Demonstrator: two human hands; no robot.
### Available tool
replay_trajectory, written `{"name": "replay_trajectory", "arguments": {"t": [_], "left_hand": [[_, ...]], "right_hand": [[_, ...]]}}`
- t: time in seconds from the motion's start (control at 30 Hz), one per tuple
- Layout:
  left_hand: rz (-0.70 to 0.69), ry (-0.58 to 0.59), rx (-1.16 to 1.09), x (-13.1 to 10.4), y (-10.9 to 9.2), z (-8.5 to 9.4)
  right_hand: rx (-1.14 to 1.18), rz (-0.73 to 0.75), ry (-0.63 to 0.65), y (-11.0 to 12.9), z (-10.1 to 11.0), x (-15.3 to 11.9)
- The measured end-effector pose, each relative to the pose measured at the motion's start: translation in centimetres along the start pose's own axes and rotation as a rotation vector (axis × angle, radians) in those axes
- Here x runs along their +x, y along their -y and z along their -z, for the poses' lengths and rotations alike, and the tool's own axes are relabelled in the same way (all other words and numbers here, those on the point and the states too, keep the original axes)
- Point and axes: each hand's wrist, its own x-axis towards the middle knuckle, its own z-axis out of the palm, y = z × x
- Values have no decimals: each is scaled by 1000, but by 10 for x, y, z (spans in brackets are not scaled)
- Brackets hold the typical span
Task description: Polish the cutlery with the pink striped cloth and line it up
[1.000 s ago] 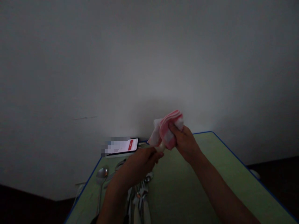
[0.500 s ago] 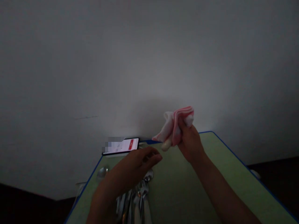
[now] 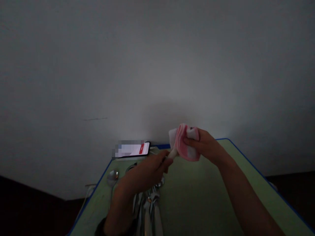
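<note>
A pink and white cloth (image 3: 187,146) is folded around one end of a utensil above the table. My right hand (image 3: 208,146) is closed on the cloth, thumb pressed on its near side. The utensil's pale handle (image 3: 173,154) sticks out to the left, and my left hand (image 3: 154,168) pinches it. The cloth hides the utensil's other end, so I cannot tell its kind. Under my left forearm lies a bunch of cutlery (image 3: 155,213) with pale handles and metal parts, partly hidden. A metal spoon (image 3: 113,177) lies left of that forearm.
The light green table (image 3: 209,196) has a blue edge and stands against a grey wall (image 3: 157,65). At the back left, a phone (image 3: 133,149) with a lit screen rests on something white. A white cable (image 3: 154,150) lies behind my left hand.
My left hand has moved up and right and closed on the pale handle. My right hand and the cloth have come slightly lower, and the cloth now lies rounder about the utensil.
</note>
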Motion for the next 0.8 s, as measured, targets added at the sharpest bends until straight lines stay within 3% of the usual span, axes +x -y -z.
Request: {"name": "replay_trajectory", "arguments": {"t": [0.1, 0.17, 0.4, 0.57, 0.8], "left_hand": [[4, 34, -9, 3, 5, -7], [15, 47, -21, 5, 6, -9], [28, 67, -62, 6, 5, -7], [22, 104, -19, 6, -1, -9], [-23, 54, 79, 4, -12, -13]], "right_hand": [[-207, 1, -27, -4, 4, 1], [-200, -8, -56, -5, 1, 1], [266, -49, 43, -4, -10, -1], [121, -37, -76, -8, -5, 0], [-93, -17, -244, -3, -8, -1]]}}
